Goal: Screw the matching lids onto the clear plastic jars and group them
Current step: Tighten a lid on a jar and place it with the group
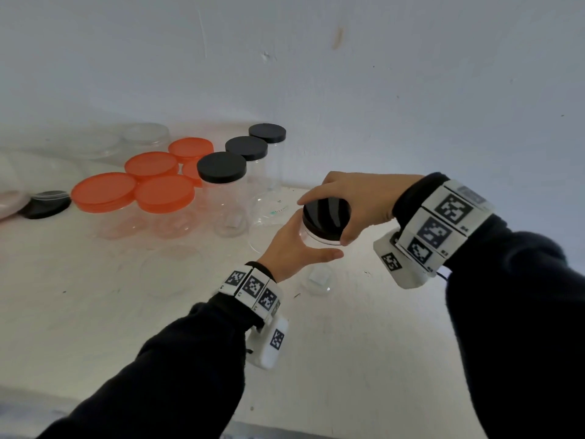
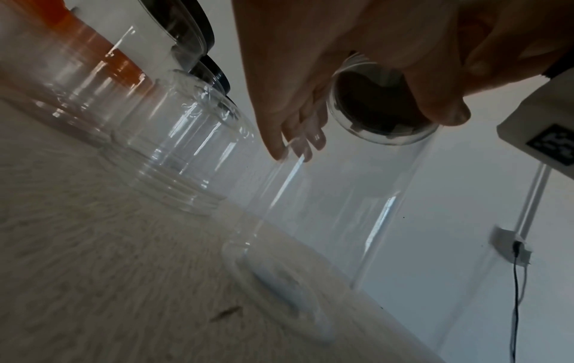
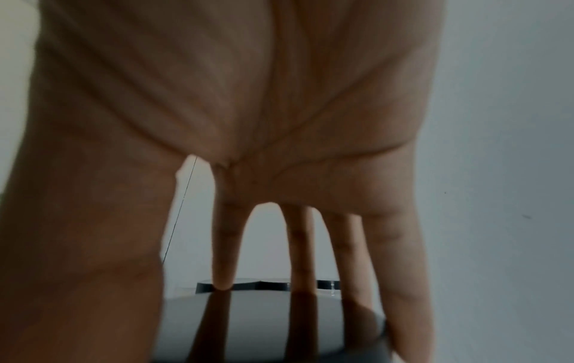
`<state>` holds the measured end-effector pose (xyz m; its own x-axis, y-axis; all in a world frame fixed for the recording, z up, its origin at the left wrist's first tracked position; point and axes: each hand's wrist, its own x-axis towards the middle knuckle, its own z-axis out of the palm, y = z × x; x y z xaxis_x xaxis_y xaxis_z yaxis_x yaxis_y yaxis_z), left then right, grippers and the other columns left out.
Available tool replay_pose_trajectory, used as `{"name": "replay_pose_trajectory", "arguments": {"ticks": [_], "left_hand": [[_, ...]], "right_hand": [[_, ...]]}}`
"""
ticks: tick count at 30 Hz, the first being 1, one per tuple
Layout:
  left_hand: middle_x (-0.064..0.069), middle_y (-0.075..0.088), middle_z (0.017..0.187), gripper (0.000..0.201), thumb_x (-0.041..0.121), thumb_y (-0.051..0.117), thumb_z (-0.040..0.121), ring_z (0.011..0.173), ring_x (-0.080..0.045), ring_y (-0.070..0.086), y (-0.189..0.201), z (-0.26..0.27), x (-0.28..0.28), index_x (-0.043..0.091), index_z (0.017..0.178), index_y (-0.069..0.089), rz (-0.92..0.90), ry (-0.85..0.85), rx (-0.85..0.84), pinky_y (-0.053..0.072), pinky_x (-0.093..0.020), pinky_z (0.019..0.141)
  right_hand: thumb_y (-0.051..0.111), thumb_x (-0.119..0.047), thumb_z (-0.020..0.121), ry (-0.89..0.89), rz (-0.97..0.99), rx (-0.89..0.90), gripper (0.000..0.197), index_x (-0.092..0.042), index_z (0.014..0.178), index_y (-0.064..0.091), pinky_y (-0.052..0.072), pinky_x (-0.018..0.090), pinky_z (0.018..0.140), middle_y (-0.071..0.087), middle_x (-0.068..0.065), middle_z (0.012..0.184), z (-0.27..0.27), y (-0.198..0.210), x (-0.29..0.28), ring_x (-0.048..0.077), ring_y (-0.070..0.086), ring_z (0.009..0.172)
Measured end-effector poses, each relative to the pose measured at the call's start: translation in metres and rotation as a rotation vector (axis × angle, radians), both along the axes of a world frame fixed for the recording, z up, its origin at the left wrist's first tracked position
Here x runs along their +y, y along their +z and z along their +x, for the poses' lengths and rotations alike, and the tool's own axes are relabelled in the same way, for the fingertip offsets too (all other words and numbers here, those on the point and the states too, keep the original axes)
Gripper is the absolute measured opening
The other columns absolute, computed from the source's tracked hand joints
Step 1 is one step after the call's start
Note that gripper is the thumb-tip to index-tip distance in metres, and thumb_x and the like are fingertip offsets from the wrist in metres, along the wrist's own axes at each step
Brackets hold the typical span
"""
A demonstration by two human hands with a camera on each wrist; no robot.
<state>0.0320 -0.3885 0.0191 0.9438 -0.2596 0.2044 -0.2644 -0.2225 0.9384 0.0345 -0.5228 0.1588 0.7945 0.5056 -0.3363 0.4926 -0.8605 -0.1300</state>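
A tall clear plastic jar (image 1: 316,264) stands upright on the white table (image 1: 95,312), near the middle. The left hand (image 1: 292,248) wraps round the top part of this jar, with the thumb in front and the fingers (image 2: 292,137) curled behind it. The right hand (image 1: 354,198) comes down from above and grips the round black lid (image 1: 326,218) that sits on the jar's mouth. Its fingers and thumb are spread round the lid's edge. In the right wrist view the fingertips (image 3: 222,282) touch the rim of the shiny lid.

Behind and to the left, by the white wall (image 1: 316,58), stand 3 tall clear jars with black lids (image 1: 221,167) in a row, touching or almost touching. Left of them is a bunch of 5 short clear jars with orange lids (image 1: 164,193), packed close together. 1 more black lid (image 1: 47,204) lies flat at the far left edge of the table. Some clear jars with no lids (image 1: 145,134) stand at the back, but they are hard to see. Both wrists wear white bands with black square marks (image 1: 253,286) over dark sleeves.
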Motion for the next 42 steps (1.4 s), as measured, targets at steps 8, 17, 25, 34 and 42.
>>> {"name": "replay_pose_trajectory", "arguments": {"ticks": [8, 17, 25, 34, 42], "left_hand": [[0.018, 0.056, 0.109, 0.068, 0.021, 0.083, 0.066, 0.104, 0.006, 0.051, 0.004, 0.002, 0.004, 0.030, 0.121, 0.044, 0.017, -0.047, 0.012, 0.041, -0.004, 0.081], [0.014, 0.056, 0.118, 0.073, 0.023, 0.083, 0.065, 0.113, -0.001, 0.050, 0.004, 0.006, 0.007, 0.027, 0.126, 0.044, 0.009, -0.091, 0.031, 0.040, -0.017, 0.093], [0.018, 0.055, 0.113, 0.069, 0.023, 0.082, 0.066, 0.109, 0.004, 0.050, 0.005, 0.005, 0.006, 0.030, 0.122, 0.043, 0.033, -0.092, 0.039, 0.040, -0.010, 0.086], [0.014, 0.058, 0.115, 0.074, 0.018, 0.085, 0.063, 0.109, 0.002, 0.053, 0.002, 0.002, 0.003, 0.025, 0.125, 0.045, -0.016, -0.038, 0.052, 0.042, -0.013, 0.088], [0.011, 0.059, 0.116, 0.080, 0.023, 0.085, 0.061, 0.110, -0.005, 0.054, 0.001, -0.001, 0.001, 0.023, 0.129, 0.044, -0.020, -0.017, 0.054, 0.043, -0.025, 0.095]], "right_hand": [[0.076, -0.015, 0.073, 0.066, -0.004, -0.003, 0.075, -0.036, 0.135, 0.038, 0.046, 0.032, 0.092, 0.034, -0.002, 0.126, -0.001, -0.001, 0.000, 0.021, 0.041, 0.114], [0.078, -0.013, 0.070, 0.081, 0.016, 0.030, 0.075, -0.038, 0.130, 0.040, 0.047, 0.032, 0.088, 0.035, -0.004, 0.127, 0.004, -0.001, -0.002, 0.020, 0.042, 0.114], [0.081, -0.017, 0.066, 0.075, 0.001, 0.022, 0.075, -0.041, 0.127, 0.043, 0.048, 0.035, 0.089, 0.037, -0.005, 0.123, 0.004, 0.001, 0.000, 0.018, 0.043, 0.111], [0.075, -0.052, 0.064, -0.017, -0.046, -0.178, 0.067, -0.035, 0.122, 0.047, 0.040, 0.023, 0.065, 0.046, -0.004, 0.097, 0.000, -0.006, 0.006, 0.016, 0.049, 0.091], [0.060, -0.071, 0.069, -0.133, -0.012, -0.321, 0.065, -0.014, 0.102, 0.057, 0.034, 0.020, 0.047, 0.051, -0.003, 0.076, -0.005, -0.016, 0.013, 0.008, 0.048, 0.060]]}}
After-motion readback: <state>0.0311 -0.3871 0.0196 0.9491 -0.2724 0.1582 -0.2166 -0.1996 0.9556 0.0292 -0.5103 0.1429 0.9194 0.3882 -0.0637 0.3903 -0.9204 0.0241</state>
